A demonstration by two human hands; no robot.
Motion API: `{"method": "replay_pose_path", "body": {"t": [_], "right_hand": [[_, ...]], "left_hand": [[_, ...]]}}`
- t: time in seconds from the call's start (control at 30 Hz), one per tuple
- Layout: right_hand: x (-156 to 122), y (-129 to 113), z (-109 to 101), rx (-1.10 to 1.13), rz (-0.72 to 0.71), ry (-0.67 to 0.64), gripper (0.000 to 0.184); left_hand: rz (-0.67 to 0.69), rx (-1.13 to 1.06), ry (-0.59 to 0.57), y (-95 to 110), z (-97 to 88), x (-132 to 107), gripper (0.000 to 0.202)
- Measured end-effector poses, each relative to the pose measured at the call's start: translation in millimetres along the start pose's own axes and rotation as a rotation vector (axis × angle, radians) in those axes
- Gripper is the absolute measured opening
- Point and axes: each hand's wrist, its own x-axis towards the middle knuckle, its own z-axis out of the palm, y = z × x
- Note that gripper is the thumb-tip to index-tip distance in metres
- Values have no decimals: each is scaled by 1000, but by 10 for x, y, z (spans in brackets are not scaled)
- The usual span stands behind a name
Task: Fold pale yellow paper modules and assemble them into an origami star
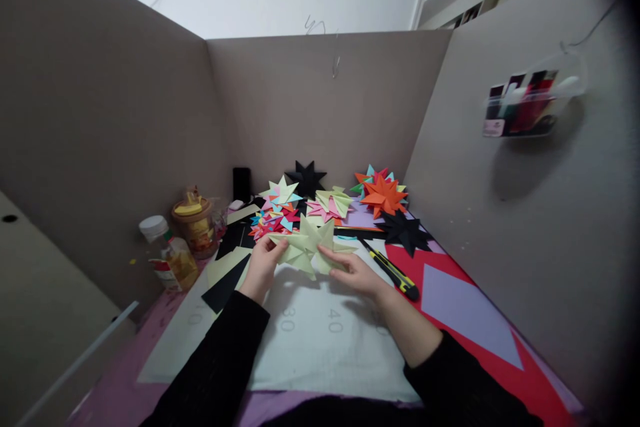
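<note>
Between my hands, above the white mat (320,353), is a pale green folded paper star (306,247) with several points. My left hand (264,263) pinches its left side between thumb and fingers. On the right side, my right hand (350,267) grips the star, its fingers lying along the points. Just behind it are stacked paper stars (277,220) in red, blue and pale green, and a green and pink star (330,203). Right of my right hand lies a yellow and black utility knife (393,270).
Black stars (406,232) and orange stars (384,195) sit at the back right. Red paper (450,320) and a lilac sheet (467,313) lie to the right. At left stand a bottle (170,257) and a lidded jar (196,227). Grey panels enclose three sides.
</note>
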Motion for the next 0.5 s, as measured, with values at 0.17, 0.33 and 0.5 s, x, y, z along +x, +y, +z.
{"method": "replay_pose_path", "body": {"t": [0.17, 0.33, 0.5], "right_hand": [[-10, -18, -113, 45, -8, -83, 54], [-31, -54, -188, 55, 10, -137, 54], [-26, -35, -149, 62, -12, -163, 57]], "left_hand": [[18, 24, -15, 9, 11, -13, 31], [-79, 6, -101, 42, 33, -43, 33], [-109, 7, -111, 38, 78, -65, 32]]}}
